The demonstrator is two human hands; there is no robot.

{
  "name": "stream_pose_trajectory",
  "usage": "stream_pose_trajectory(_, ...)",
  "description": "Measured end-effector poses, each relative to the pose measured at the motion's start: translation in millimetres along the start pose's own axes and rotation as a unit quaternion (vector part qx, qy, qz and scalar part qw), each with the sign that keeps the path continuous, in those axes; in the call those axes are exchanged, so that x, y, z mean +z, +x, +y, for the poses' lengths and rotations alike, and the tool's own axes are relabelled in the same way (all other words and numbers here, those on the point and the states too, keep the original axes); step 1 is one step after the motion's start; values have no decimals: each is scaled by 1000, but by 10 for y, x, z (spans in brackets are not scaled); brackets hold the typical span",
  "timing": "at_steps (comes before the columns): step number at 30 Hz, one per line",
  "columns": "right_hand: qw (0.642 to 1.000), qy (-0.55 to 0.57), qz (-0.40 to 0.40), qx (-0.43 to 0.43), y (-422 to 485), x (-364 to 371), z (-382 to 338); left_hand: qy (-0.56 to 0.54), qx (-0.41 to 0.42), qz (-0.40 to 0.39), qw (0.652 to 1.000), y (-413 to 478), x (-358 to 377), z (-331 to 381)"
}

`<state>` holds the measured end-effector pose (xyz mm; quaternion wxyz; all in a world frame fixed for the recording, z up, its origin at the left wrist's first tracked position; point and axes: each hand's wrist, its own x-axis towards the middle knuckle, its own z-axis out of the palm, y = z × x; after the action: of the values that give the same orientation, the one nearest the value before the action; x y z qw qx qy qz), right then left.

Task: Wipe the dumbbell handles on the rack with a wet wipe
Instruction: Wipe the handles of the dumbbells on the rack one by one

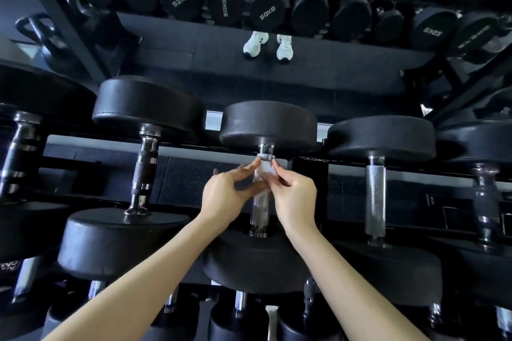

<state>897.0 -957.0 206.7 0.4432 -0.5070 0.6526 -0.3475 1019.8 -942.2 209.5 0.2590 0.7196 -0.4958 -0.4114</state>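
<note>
Hands: left hand (225,194) and right hand (296,193), frame centre, fingers pinching the wet wipe (264,171).
Wipe: against the centre dumbbell handle (260,209), upper end.
Risk: the small wipe probably slips off the knurling.

The left hand (225,196) and right hand (295,192) covered the middle of one dumbbell handle (260,209) and most of a small white wet wipe (264,171). Both forearms ran off the bottom edge. Dumbbells at the far left (19,152) and far right (487,202) were cut off by the frame.
</note>
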Motion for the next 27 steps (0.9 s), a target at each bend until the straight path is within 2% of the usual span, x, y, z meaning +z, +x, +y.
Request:
stream_pose_trajectory(4, 996, -33, -16, 81, -42, -29, 17, 110, 40, -25, 993, -73, -38, 49)
stream_pose_trajectory(6, 991, -29, -4, 129, -43, -13, 5, 121, 31, -24, 992, -86, -28, 76)
stream_pose_trajectory(11, 986, 21, 89, 137, 195, 162, -126, -8, -68, 37, 997, 59, 93, 187)
stream_pose_trajectory(13, 985, 30, 100, 138, 252, 177, -143, -48, -92, 44, 994, 112, 119, 181)
stream_pose_trajectory(18, 984, 25, 51, 171, 16, 93, -7, -65, -105, 7, 992, -23, 133, 45)
stream_pose_trajectory(22, 982, 27, 86, 166, 249, 142, -120, -106, -111, 34, 988, 180, 136, 99)
stream_pose_trajectory(27, 984, 21, 77, 159, 234, 137, -121, -47, -86, 40, 994, 194, 136, 122)
